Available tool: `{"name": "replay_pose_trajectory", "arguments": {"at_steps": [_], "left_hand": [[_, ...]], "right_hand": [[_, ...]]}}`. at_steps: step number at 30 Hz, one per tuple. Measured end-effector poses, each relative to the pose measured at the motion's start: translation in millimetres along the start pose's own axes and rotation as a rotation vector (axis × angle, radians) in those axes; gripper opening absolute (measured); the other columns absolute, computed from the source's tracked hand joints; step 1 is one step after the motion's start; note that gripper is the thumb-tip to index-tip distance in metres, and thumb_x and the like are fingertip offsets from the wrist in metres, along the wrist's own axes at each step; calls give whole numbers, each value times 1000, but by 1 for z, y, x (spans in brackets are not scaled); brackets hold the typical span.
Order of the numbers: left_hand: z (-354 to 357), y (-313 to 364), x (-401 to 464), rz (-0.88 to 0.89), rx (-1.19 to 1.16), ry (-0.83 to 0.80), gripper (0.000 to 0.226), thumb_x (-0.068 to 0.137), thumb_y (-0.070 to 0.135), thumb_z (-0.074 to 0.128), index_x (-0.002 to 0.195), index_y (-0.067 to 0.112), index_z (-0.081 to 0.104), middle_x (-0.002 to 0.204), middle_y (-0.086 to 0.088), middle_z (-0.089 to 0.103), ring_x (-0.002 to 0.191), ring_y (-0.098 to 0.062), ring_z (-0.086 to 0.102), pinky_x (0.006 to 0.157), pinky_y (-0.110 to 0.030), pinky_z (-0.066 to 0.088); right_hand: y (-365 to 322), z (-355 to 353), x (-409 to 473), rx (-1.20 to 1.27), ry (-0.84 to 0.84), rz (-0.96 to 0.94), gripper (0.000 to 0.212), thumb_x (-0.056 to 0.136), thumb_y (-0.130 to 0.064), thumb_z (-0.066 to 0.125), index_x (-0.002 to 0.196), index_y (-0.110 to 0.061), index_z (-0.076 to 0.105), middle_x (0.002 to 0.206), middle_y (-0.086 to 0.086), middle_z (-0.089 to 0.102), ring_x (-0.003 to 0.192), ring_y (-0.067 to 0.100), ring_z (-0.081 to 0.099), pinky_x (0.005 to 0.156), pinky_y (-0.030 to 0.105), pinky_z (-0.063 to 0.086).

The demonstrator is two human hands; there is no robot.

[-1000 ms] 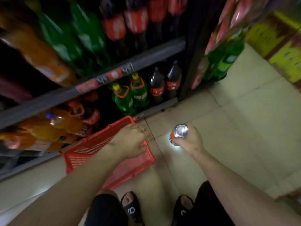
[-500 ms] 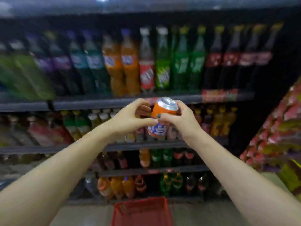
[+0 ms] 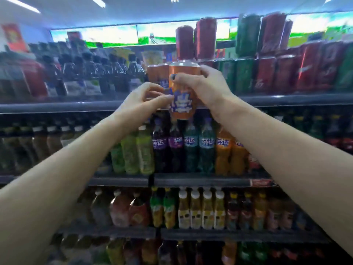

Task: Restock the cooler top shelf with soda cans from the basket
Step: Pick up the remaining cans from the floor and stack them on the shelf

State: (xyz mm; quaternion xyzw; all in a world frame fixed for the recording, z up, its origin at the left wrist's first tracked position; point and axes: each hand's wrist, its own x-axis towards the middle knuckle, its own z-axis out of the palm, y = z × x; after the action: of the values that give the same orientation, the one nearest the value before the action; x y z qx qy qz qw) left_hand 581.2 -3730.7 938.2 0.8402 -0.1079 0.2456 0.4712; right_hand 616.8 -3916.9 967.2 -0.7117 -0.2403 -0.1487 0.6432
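Observation:
An orange soda can (image 3: 181, 92) with a blue and white label is held upright in front of the top shelf (image 3: 76, 107) of the cooler. My right hand (image 3: 206, 85) grips the can near its upper rim from the right. My left hand (image 3: 141, 100) touches its lower left side with thumb and fingertips. Just behind it, two more orange cans (image 3: 157, 75) stand on the top shelf. The basket is out of view.
Red cans (image 3: 196, 41) are stacked high behind the held can, with green and red cans (image 3: 267, 73) to the right and dark bottles (image 3: 91, 73) to the left. Lower shelves (image 3: 200, 180) carry rows of coloured soft-drink bottles.
The view has swung up from the floor and the red basket to the top shelf. Both hands have raised the orange can from mid-shelf height to the top shelf's front.

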Motion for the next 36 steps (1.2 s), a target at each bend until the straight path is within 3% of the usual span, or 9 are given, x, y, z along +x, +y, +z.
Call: {"name": "replay_pose_trajectory", "arguments": {"at_steps": [3,6,12,18,23,29,33,36], "left_hand": [[-37,-25,29,-6,197,70,57,81,58,77,123,23,60,117,2,70,111,-15,68,100,-37,56],[-53,-44,48,28,431,62,59,90,52,74,134,17,57,129,-3,65,121,-21,62,104,-36,48],[-59,-66,74,52,684,-8,77,93,59,65,152,17,42,153,-6,48,140,-27,46,114,-45,42],[-55,-69,97,58,613,2,69,92,59,67,144,17,49,141,-4,58,131,-23,54,107,-40,45],[-49,-66,120,38,484,28,55,96,50,67,135,15,53,122,2,64,117,-19,60,100,-37,50],[-41,-67,140,-17,392,43,41,96,45,66,123,18,52,114,0,65,107,-21,61,88,-37,50],[-39,-69,148,-48,401,54,32,95,37,68,112,19,47,91,7,55,96,-21,56,74,-31,40],[-41,-69,154,-67,412,85,39,89,37,74,111,15,49,98,-1,59,96,-25,58,74,-33,43]], "right_hand": [[-10,33,29,-52,57,-1,41,70,-41,88,103,-23,73,95,-7,77,87,9,75,77,29,61],[-10,55,58,-145,107,5,49,70,-48,85,108,-23,68,101,-7,73,93,10,70,86,33,59],[-10,68,101,-250,175,-33,51,81,-48,79,120,-24,56,95,-14,60,84,2,59,75,24,53],[-4,86,135,-378,118,-71,57,83,-48,78,125,-16,57,111,-2,66,98,14,65,81,28,56],[10,107,155,-497,131,-88,56,85,-48,76,122,-9,58,107,2,67,93,19,65,79,32,57],[18,113,171,-619,124,-65,45,88,-48,74,102,-7,63,91,5,68,73,18,61,58,28,45],[34,117,174,-630,130,-68,58,86,-52,75,118,-6,63,114,11,67,98,27,65,73,34,46],[36,118,172,-635,101,-70,71,88,-55,72,135,-5,54,127,13,63,111,30,63,86,36,53]]}}
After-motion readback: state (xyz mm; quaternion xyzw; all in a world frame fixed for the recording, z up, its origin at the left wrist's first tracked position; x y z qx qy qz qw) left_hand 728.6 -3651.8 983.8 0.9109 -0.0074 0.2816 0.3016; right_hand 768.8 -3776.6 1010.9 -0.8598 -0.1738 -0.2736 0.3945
